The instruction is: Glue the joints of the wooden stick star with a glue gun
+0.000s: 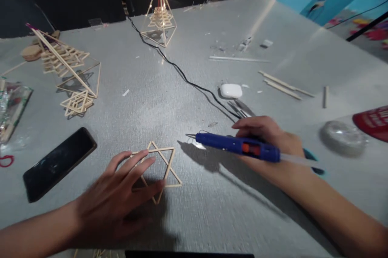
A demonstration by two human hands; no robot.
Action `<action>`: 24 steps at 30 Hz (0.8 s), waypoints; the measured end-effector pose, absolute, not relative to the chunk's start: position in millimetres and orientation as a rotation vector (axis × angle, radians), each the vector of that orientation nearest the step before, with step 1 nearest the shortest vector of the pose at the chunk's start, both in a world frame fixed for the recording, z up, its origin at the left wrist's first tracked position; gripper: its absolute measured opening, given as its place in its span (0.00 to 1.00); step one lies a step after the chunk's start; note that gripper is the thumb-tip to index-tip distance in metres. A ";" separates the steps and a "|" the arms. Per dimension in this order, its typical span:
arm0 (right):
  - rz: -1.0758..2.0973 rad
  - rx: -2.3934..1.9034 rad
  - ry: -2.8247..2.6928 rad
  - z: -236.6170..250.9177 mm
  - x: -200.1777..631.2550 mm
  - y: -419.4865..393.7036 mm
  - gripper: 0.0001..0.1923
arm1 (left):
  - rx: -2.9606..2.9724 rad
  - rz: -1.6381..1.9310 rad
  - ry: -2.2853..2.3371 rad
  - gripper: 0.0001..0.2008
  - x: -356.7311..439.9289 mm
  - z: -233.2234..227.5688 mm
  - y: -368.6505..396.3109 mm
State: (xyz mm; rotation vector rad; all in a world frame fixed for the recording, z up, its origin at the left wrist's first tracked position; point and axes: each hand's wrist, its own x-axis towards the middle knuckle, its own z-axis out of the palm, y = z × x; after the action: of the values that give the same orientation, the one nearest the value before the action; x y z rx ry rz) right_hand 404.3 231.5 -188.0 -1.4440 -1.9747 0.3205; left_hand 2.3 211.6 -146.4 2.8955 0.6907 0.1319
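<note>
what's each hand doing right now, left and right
left hand: open, fingers resting on the stick star
right hand: closed around the blue glue gun

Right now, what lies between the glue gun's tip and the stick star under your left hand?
Nothing: the head view shows only bare grey table between the glue gun tip and the stick star.

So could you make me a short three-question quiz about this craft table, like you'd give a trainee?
1. True or false: the right hand holds a blue glue gun.
2. What rests under the left hand? A) black phone B) star-shaped frame of thin wooden sticks C) white earbud case
3. Fill in: the glue gun's metal tip points toward the ____ hand.

Key: 1 true. 2 B, the star-shaped frame of thin wooden sticks; the black phone lies beside that hand and the white earbud case farther back. 3 left.
</note>
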 end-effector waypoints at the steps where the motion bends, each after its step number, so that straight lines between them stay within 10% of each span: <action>1: 0.378 -1.498 -1.860 -186.5 401.8 233.7 0.22 | 2.894 0.145 0.683 0.30 2.4 -145.0 212.0; 8: 0.860 -1.572 -1.744 -136.7 374.7 288.8 0.31 | 2.873 0.207 0.704 0.26 3.1 -139.0 211.4; 24: 0.999 -1.277 -2.428 -117.6 330.3 384.7 0.18 | 2.876 0.137 0.760 0.28 3.1 -146.8 215.0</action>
State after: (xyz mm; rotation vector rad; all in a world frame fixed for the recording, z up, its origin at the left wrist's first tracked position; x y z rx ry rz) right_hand 330.3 384.7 -117.6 -1.2773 -2.4284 0.9991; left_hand 3.1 215.0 -146.8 2.8760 0.7596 0.1365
